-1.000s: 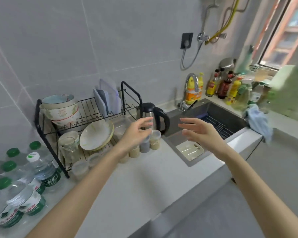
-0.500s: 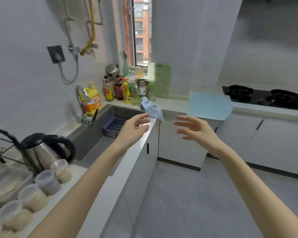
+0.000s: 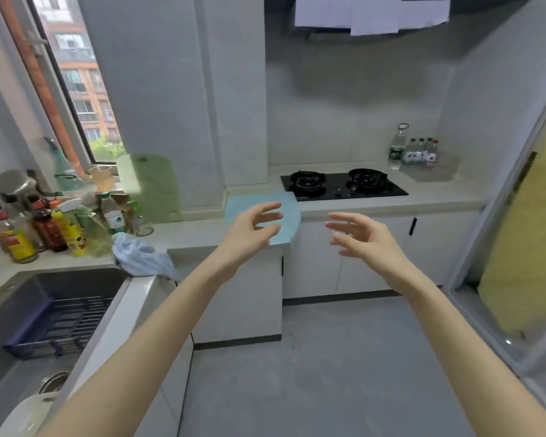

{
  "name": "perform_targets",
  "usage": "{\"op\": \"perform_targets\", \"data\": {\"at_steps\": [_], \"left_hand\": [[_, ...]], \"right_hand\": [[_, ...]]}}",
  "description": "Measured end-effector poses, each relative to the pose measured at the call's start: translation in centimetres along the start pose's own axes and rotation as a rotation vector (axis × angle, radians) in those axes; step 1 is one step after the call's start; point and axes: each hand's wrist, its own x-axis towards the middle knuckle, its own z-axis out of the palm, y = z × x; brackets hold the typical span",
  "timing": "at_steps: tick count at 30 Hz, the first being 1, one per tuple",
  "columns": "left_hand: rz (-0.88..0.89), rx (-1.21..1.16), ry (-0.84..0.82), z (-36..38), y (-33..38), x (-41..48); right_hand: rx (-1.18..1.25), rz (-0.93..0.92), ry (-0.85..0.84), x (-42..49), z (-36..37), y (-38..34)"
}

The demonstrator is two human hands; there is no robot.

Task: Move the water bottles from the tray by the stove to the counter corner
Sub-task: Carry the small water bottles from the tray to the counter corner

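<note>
The clear plastic water bottles (image 3: 415,151) stand straight up, caps on top, close together on a flat grey tray (image 3: 435,173). It sits far right on the smooth pale surface (image 3: 438,197), beside the shiny black stove (image 3: 341,184). The left hand (image 3: 252,230) and right hand (image 3: 364,236) float in the air, fingers wide, a little bent, holding nothing.

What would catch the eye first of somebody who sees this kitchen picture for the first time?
Two bare arms reach forward in the middle, the left grip and the right grip open and empty. Behind them lies the black stove, and right of it the water bottles stand in the far corner. At the left, sauce bottles crowd the counter by the window.
</note>
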Motion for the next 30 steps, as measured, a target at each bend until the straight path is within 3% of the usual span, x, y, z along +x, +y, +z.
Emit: {"op": "perform_targets", "data": {"at_steps": [9, 19, 30], "left_hand": [[0.061, -0.070, -0.102, 10.1, 3.2, 13.7], [0.152, -0.153, -0.202, 17.8, 4.1, 28.0], [0.208, -0.193, -0.318, 24.9, 3.8, 47.4]], "right_hand": [[-0.084, -0.020, 0.214, 7.2, -13.7, 3.3], [-0.160, -0.005, 0.333, 15.3, -22.0, 6.8], [-0.243, -0.013, 0.467, 30.0, -31.0, 11.7]]}}
